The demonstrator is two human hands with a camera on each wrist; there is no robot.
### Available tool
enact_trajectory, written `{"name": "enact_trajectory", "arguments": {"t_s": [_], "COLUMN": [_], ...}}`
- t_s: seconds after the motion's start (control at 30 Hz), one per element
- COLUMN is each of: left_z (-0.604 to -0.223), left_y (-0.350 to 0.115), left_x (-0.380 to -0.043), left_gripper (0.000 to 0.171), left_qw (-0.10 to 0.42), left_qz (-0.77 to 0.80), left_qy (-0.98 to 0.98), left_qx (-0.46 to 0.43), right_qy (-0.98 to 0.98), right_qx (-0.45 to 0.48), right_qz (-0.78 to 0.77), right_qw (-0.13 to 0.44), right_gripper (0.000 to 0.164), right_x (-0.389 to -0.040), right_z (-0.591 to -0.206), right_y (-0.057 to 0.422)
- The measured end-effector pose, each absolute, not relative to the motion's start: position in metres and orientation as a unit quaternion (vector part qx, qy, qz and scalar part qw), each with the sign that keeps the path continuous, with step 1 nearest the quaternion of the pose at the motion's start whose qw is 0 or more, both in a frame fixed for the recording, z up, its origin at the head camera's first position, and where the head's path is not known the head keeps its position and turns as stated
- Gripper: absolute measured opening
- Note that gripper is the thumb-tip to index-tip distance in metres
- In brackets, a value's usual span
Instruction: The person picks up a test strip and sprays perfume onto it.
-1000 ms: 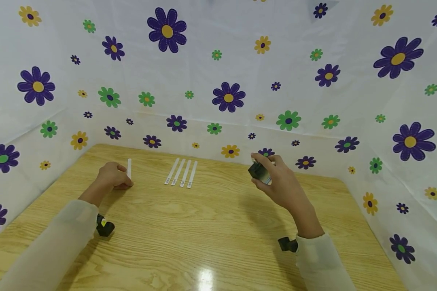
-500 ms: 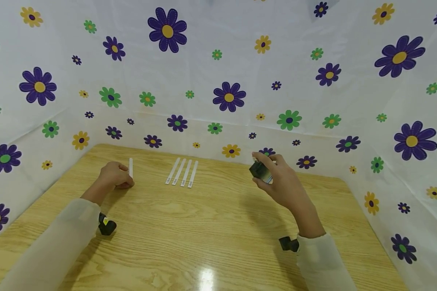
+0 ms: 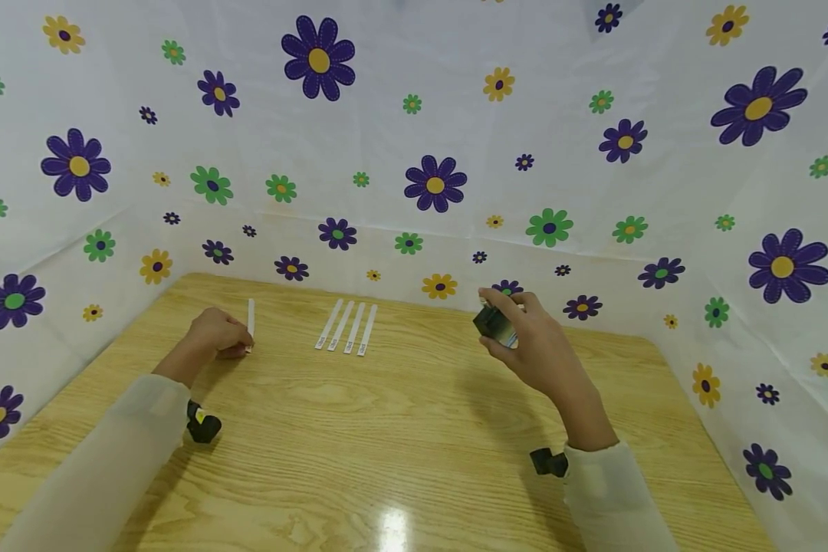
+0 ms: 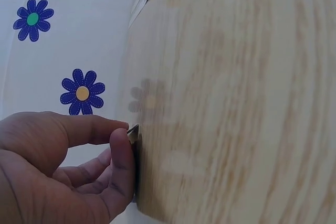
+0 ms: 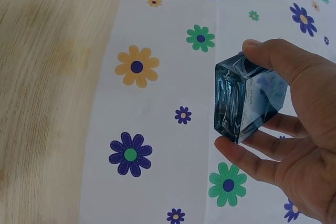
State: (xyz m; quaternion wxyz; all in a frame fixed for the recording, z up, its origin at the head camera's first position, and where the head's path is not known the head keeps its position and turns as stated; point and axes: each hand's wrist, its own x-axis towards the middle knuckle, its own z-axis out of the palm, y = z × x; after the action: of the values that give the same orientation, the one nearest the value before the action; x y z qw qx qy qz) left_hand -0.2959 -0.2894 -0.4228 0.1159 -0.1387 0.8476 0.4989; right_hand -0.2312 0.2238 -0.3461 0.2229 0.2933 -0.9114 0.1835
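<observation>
At the left of the table my left hand (image 3: 219, 333) pinches the near end of a white paper strip (image 3: 251, 314) between thumb and index finger. The left wrist view shows these fingertips low at the tabletop, with only a sliver of the strip between them. My right hand (image 3: 541, 345) grips a perfume bottle (image 5: 247, 95) of bluish clear glass, raised over the right side of the table. In the right wrist view its thick base faces left, thumb on one edge and fingers along the opposite one. Part of the bottle is hidden behind that hand.
Several similar white strips (image 3: 347, 327) lie side by side at the table's back middle, small dark print on their near ends. A white flowered cloth (image 3: 386, 138) walls in the back and both sides of the wooden table (image 3: 359, 429).
A little more of the strip's near end shows beside my left fingertips than before. My right hand keeps the bottle in about the same place.
</observation>
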Motion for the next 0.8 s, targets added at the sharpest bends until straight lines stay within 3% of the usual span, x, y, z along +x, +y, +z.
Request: {"name": "enact_trajectory", "arguments": {"t_s": [0.1,0.23,0.8], "left_z": [-0.4238,-0.4231,-0.4155], "left_y": [-0.2918,-0.2952,-0.2929], "left_x": [-0.2972,-0.2992,-0.2978], "left_gripper": [0.023,0.014,0.023], "left_qw": [0.122,0.128,0.14], "left_qz": [0.519,0.529,0.485], "left_qy": [0.834,0.826,0.858], "left_qx": [-0.141,-0.146,-0.098], "right_qy": [-0.911,-0.912,-0.913], "right_qx": [0.293,0.292,0.294], "right_qz": [0.185,0.185,0.181], "right_qw": [0.221,0.22,0.217], "right_gripper": [0.074,0.074,0.074], "right_x": [-0.2312,-0.2309,-0.2312], "right_z": [-0.3461,-0.3461,-0.3466], "right_y": [0.2237,0.2235,0.2221]}}
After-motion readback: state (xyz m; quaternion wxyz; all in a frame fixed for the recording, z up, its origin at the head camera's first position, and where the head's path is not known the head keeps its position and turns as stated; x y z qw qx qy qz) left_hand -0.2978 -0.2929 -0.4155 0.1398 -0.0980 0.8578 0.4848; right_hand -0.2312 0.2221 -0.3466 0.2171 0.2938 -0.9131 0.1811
